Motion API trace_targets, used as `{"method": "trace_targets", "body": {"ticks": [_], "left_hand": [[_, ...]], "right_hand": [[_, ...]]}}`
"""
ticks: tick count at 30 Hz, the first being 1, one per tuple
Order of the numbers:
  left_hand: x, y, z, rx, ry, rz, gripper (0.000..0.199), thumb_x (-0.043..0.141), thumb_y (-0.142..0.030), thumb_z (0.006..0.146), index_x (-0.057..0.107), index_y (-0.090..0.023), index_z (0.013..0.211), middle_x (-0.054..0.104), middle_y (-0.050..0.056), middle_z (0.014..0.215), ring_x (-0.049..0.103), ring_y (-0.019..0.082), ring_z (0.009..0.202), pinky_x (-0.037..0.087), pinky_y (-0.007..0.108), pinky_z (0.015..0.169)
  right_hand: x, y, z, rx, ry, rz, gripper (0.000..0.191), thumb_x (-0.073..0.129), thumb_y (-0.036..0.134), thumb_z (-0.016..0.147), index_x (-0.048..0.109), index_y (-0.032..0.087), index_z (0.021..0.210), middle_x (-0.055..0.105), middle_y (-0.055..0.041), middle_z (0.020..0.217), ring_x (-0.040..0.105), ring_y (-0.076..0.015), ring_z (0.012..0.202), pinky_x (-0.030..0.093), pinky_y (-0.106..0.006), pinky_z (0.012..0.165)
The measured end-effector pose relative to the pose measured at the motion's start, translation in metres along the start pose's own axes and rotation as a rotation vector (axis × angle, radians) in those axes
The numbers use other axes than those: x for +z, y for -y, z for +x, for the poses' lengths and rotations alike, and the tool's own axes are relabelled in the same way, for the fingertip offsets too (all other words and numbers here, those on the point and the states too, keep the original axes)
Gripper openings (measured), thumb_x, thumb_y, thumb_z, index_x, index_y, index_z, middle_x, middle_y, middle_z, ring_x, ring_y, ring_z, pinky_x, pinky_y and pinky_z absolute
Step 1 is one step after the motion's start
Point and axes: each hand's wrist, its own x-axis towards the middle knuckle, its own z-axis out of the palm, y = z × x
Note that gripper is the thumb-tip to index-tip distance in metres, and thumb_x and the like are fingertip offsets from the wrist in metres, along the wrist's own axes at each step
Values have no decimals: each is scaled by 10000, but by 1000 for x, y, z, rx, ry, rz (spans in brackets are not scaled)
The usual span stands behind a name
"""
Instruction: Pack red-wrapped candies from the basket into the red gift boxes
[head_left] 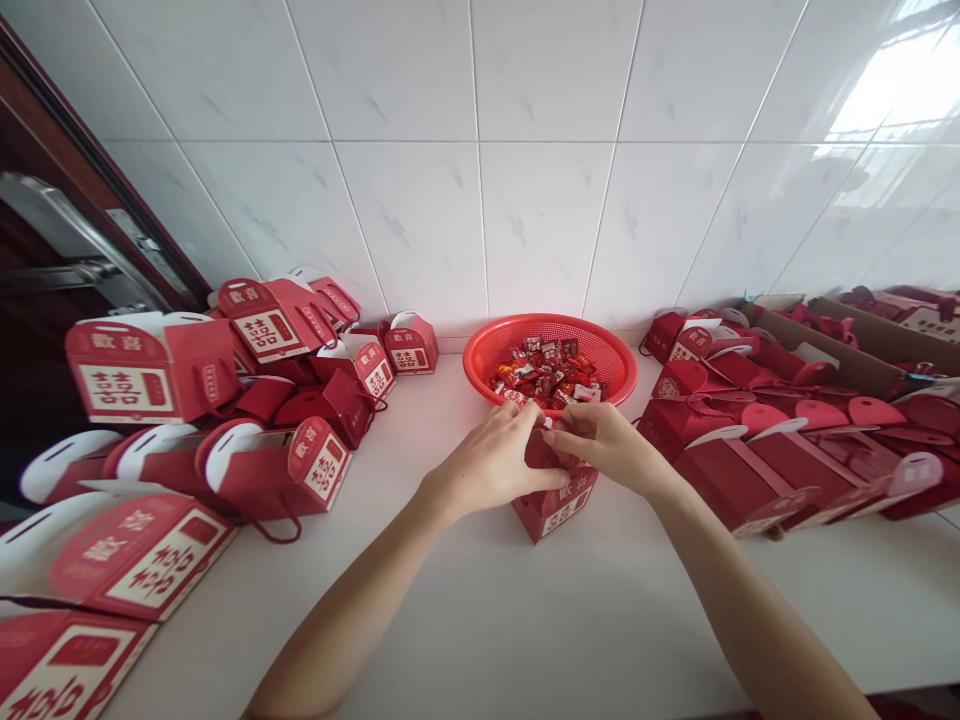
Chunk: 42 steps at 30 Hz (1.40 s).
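A small red gift box (568, 508) with a pale label and printed characters stands upright on the white tabletop. My left hand (499, 455) grips its left side and top, thumb along the front panel. From the right, my right hand (606, 440) has its fingers bent in at the box's top edge, pinching there. A bit of white shows between the two hands, too small to name. My hands hide most of the box's top. Right behind them sits a red plastic basket (624, 352) holding many wrapped candies (551, 368).
Red gift boxes (259, 460) are stacked at the left, some with flaps up. Folded red boxes (739, 480) lie in rows at the right, beside a cardboard carton (840, 350). A tiled wall (551, 220) rises behind; a door handle (60, 275) is far left.
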Motion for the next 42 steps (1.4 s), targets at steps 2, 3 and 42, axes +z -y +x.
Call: {"method": "trace_targets", "body": {"ticks": [2,3,42], "left_hand": [[1,1,0,13,-9,-6,395,697,-500,753,500,-240,975,576,71,1118,545,307,1110,491,402,831],[1,1,0,21,-12,-9,393,700,-489,751,510,-242,990,581,64,1100,551,298,1084,489,396,823],[12,11,15,91,91,-20,121,593,-250,761,488,-212,717,630,11,740,574,190,684,370,290,557]], "right_hand": [[-1,-5,-1,-1,71,-22,348,653,411,789,430,199,624,459,49,579,404,-93,547,276,-238,491],[-1,-7,-1,-12,98,-48,345,645,396,798,431,196,615,432,55,573,375,-87,542,261,-237,486],[-6,-8,-7,-3,31,51,314,676,420,800,579,163,650,594,1,602,544,-131,589,392,-251,544]]}}
